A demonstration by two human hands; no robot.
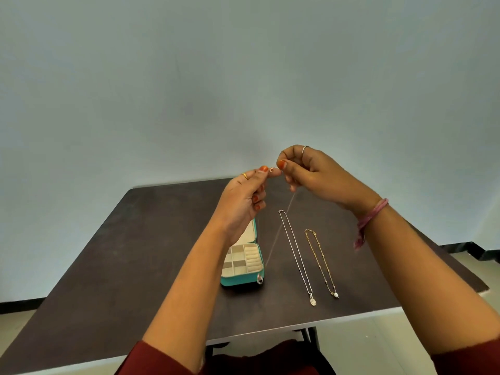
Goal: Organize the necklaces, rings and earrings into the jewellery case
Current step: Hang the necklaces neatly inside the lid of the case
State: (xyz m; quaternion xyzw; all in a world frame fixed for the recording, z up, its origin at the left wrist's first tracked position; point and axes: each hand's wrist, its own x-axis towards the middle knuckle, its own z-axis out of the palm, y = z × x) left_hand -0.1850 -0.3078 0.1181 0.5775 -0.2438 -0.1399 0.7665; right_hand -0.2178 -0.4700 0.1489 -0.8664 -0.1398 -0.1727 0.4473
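Left hand (243,201) and right hand (311,171), raised above the table (135,253), each pinch an end of a thin chain (278,234) at its clasp; the chain hangs down toward the open teal jewellery case (243,280). Silver necklace (296,255) and gold necklace (320,262) lie lengthwise right of the case, toward the near edge.

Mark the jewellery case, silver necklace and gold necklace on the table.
jewellery case (236,282): head view, teal front wall.
silver necklace (295,253): head view, mid chain.
gold necklace (322,262): head view, mid chain.
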